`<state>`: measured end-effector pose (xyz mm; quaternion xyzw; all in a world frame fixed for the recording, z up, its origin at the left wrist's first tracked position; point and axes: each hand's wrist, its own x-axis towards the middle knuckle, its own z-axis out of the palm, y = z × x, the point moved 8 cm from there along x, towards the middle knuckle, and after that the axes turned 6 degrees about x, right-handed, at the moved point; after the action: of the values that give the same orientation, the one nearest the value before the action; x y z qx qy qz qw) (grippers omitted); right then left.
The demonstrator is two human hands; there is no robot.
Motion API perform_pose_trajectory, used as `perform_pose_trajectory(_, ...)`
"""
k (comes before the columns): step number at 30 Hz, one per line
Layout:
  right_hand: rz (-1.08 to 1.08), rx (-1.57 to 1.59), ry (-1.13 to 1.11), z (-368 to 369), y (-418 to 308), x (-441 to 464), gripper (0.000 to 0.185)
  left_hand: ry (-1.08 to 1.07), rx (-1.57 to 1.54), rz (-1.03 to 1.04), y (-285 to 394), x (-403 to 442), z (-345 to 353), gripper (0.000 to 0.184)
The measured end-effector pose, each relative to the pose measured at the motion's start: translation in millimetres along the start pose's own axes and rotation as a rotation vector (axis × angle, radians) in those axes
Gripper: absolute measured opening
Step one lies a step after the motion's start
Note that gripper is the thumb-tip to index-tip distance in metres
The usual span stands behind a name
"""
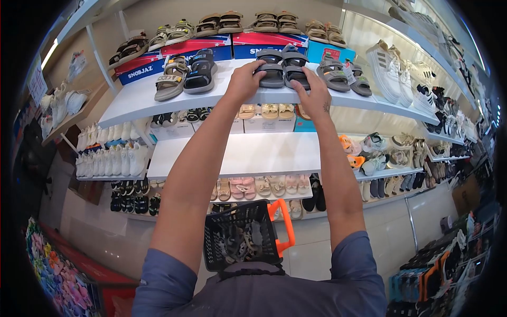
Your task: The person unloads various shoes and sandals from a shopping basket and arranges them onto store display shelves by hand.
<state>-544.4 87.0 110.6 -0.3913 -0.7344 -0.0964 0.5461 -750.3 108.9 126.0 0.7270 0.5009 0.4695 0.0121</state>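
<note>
A pair of dark grey strap sandals stands on the white upper shelf (227, 91) in front of me. My left hand (245, 82) grips the outer side of the left sandal (271, 75), its fingertips partly hidden behind the straps. On the other side, my right hand (315, 94) holds the right sandal (294, 75), with the thumb against its front end. Left of them are a black sandal (200, 72) and a beige-and-grey sandal (172, 79). Grey sandals with a white tag (335, 75) stand just right of my right hand.
Shoe boxes (211, 47) topped with more sandals line the back of the shelf. A lower white shelf (269, 153) juts out beneath. Below my arms is a black basket (211, 238) with an orange handle (287, 227), holding dark sandals. White sneakers (388, 68) stand at right.
</note>
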Motion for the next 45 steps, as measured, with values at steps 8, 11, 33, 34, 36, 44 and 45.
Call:
perform_pose_trajectory(8,-0.171,-0.087,0.093,-17,-25,-32,0.06,0.265,-0.157,0.177,26,-38,-27,0.033)
perform_pose_trajectory(11,-0.12,-0.024,0.113,-26,-44,-98,0.052,0.375,-0.147,0.283,37,-124,-35,0.024)
perform_pose_trajectory(33,0.801,-0.088,-1.664,91,-86,-720,0.042,-0.878,-0.016,-1.375,-333,-863,21,0.031)
perform_pose_trajectory(34,0.848,-0.128,-1.585,93,-83,-715,0.041,-0.918,-0.045,-1.291,-333,-851,23,0.031)
perform_pose_trajectory(36,0.869,-0.138,-1.563,110,-87,-705,0.04,-0.84,0.016,-1.165,-337,-831,22,0.03)
perform_pose_trajectory(44,1.065,0.105,-1.364,187,-195,-681,0.036,-0.828,-0.071,-1.087,-357,-823,38,0.027)
perform_pose_trajectory(45,1.022,0.131,-1.389,193,-209,-693,0.035,-0.863,-0.066,-1.082,-355,-824,36,0.026)
